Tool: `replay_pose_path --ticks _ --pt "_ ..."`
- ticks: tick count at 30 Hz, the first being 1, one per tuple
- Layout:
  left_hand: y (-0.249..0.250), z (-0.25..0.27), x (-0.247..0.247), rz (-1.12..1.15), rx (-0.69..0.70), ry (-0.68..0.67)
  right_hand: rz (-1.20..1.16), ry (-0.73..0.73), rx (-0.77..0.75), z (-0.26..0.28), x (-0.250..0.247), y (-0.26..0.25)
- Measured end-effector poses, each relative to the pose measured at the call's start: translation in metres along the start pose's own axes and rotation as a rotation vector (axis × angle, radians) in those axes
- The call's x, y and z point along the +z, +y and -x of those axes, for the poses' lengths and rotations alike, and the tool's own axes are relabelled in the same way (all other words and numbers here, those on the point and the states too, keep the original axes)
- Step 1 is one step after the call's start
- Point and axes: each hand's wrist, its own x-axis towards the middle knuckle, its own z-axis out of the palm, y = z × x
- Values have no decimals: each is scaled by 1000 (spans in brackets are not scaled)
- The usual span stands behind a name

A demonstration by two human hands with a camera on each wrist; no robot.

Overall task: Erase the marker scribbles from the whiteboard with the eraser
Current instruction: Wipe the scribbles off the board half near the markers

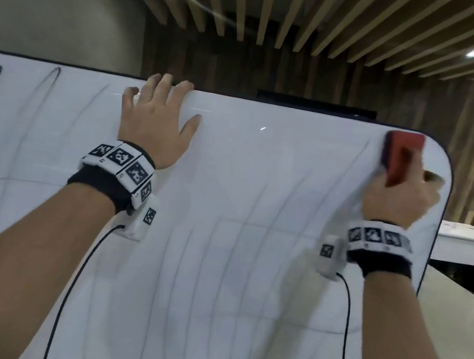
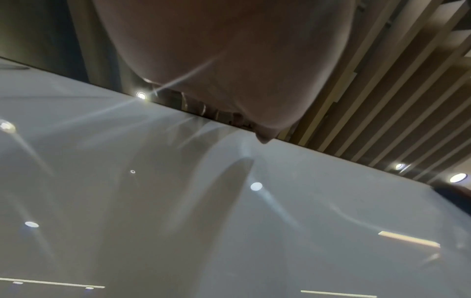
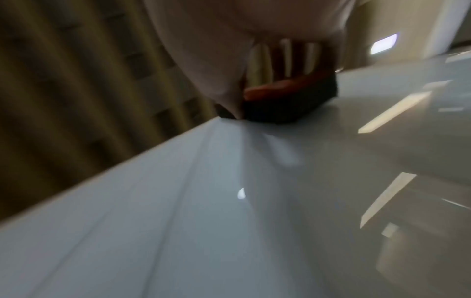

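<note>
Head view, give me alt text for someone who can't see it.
A right hand presses a red eraser to the top right corner of a scribbled whiteboard. The left hand rests spread on its top edge.

text: none legible | wrist bands (image 1: pixel 121 160): coded square markers only, no words

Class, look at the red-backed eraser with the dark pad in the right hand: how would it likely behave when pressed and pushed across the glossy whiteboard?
The red-backed eraser with the dark pad probably feels light: the right hand holds it one-handed. Its block shape looks stiff, unlikely to flop or roll. On the glossy white whiteboard, which mirrors the ceiling lights, it should glide easily; the left hand seems to steady the board.
</note>
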Motion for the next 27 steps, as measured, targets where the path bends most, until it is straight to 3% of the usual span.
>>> replay_pose_path --ticks 2,3,5,8,9,10,11,15,16,17,18,21,23,25,27 --pt "16 -4 0 -10 -71 -35 -62 26 306 -23 -10 15" --pt "25 -5 1 -23 -90 -54 -59 17 327 -20 -8 12" --pt "44 -6 6 -27 -94 -77 -64 -39 91 7 3 -10" --pt "57 -1 15 -4 -95 -38 -72 -229 -496 52 19 -31" --pt "57 0 17 -5 -94 -14 -35 -251 -632 48 19 -26" --pt "55 1 18 -9 -88 4 -17 -230 -663 36 17 -19" --pt "53 1 18 -16 -79 17 -16 -176 -568 22 14 -9" --pt "57 2 18 -26 -83 15 -129 78 332 -17 1 17" --pt "60 2 19 -23 -97 14 -120 75 405 -13 5 9" --pt "62 3 20 -18 -112 17 -103 52 360 -1 12 -3" --pt "64 2 21 -10 -124 23 -103 21 217 17 18 -18" --pt "60 2 22 14 -124 39 -144 -193 -368 84 34 -49" --pt "55 3 22 6 -101 64 -148 -294 -640 90 33 -46" --pt "52 5 21 -6 -74 86 -122 -241 -655 67 28 -29" --pt "50 6 20 -7 -62 92 -108 -77 -325 37 24 -2"
